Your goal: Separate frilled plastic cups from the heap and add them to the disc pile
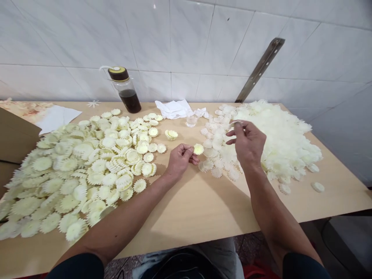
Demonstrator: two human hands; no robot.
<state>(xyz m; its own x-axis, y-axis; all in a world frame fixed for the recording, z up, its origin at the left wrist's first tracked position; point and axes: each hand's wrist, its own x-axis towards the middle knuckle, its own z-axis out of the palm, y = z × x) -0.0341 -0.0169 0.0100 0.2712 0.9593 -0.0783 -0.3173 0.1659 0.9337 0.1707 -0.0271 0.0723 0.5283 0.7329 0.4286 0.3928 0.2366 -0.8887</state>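
My left hand pinches a small yellow scalloped disc over the middle of the table. Raised above the paler pieces on the right, my right hand has thumb and index finger together on a thin whitish piece, its other fingers partly bent. A large pile of yellowish scalloped discs covers the left of the table. To the right lies a heap of pale translucent scalloped pieces. Between the two piles sits a small nested stack of yellow discs.
At the back stand a bottle of dark liquid and a small clear cup beside crumpled white tissue. A cardboard box is at the left edge. A metal strip leans on the tiled wall.
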